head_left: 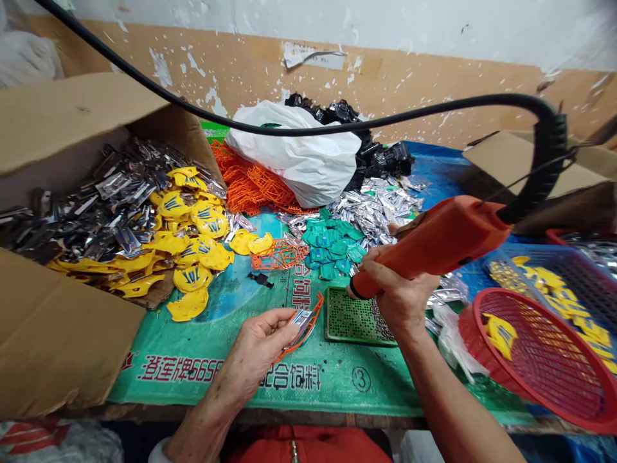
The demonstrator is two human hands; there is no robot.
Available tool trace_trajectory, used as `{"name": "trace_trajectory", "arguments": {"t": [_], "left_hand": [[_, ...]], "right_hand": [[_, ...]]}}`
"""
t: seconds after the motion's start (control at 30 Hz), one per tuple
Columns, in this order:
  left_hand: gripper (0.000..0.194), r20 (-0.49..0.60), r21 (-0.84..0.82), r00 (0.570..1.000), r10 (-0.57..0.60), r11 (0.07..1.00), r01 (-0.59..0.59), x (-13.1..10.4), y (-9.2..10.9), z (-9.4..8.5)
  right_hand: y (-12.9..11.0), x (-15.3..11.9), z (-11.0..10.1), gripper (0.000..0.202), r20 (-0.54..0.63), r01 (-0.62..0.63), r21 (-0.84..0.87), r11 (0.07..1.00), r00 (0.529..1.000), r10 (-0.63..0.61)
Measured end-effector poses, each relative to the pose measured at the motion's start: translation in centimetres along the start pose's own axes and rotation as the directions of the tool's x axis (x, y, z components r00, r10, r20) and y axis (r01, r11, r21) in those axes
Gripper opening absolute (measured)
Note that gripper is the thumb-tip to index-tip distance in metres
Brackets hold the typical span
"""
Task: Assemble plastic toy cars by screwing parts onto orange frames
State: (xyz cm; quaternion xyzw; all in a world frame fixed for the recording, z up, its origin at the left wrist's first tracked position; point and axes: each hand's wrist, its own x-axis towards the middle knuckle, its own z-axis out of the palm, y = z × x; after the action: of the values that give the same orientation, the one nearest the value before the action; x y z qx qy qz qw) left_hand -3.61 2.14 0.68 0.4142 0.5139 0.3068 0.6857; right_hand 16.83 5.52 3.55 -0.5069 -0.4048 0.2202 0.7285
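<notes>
My left hand (pixel 263 341) pinches a small silver-and-blue plastic part (pixel 301 320) together with a curved orange lattice piece (pixel 315 315), just above the green sheet. My right hand (pixel 405 296) is wrapped around an orange corded electric screwdriver (pixel 434 241), tilted with its dark nose low over a green screw tray (pixel 354 316). Small screws (pixel 380 325) lie at the tray's right side. A flat orange lattice piece (pixel 279 254) and a small black part (pixel 260 280) lie beyond my left hand. The screwdriver's bit is hidden from view.
A cardboard box (pixel 62 334) spills dark silvery parts and yellow shells (pixel 193 280) at left. Teal pieces (pixel 332 241), orange lattices (pixel 255 183) and a white bag (pixel 294 145) lie behind. A red basket (pixel 544 347) stands right. The black cable (pixel 299 130) arches across.
</notes>
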Motion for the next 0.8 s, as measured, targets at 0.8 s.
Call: {"name": "trace_trajectory", "arguments": {"t": [0.8], "left_hand": [[0.033,-0.088,0.256,0.949,0.301,0.928,-0.271,-1.0,0.0,-0.5]], "right_hand": [[-0.3,-0.2,0.1,0.015,0.054,-0.021,-0.048,0.999,0.998,0.024]]}}
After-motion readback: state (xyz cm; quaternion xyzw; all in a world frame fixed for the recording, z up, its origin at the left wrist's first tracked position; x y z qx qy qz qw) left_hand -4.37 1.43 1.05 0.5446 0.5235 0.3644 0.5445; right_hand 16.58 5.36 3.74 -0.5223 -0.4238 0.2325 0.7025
